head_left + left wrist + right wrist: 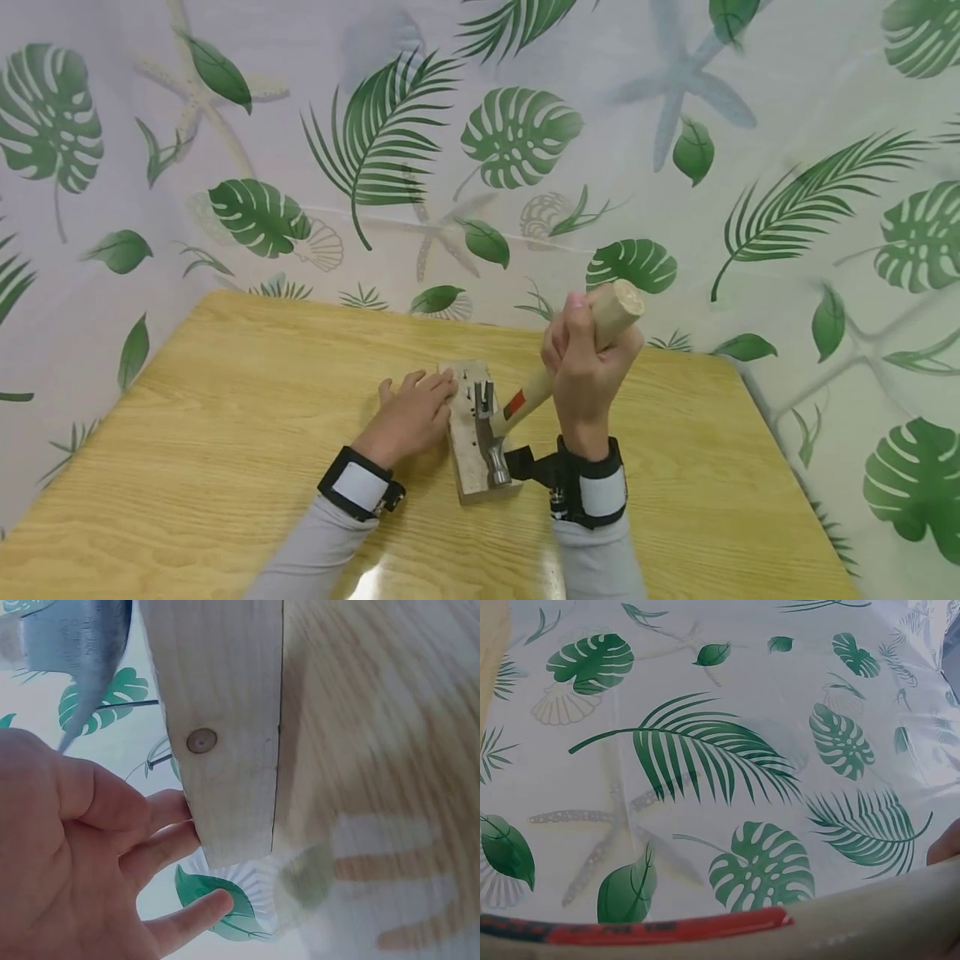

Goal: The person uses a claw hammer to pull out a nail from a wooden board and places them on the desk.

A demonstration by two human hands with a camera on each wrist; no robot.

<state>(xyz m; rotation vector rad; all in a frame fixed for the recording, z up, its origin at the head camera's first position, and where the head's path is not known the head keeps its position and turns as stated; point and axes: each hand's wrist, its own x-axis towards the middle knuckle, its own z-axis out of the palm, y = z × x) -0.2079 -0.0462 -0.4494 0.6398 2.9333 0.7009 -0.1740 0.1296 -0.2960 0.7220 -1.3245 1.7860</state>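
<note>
the hammer (536, 396) covers part of the block's (467, 458) top face, and the dark marks there are too small to sort into nails or holes, though at least two nails (127, 705) stick out beyond its edge in the left wrist view. that view cuts off the block's upper end and part of the hammer's metal head; the lettering on it is blurred. the right wrist view catches only the handle along the bottom, its red label running off the left edge, and a sliver of hand at the right.

both forearms reach forward from the near edge, a strap (592, 492) round each wrist. the right hand (588, 358) is raised above the table (262, 400), the left lower, beside the block.

the right hand is closed round the handle near its butt, which pokes out above the fist. the left hand (408, 421) is open, fingers loosely spread, some fingertips touching the block's left side. the block lies on the table between the hands, with the hammer's head lengthwise over it, claw towards the far end; whether they touch is unclear.
</note>
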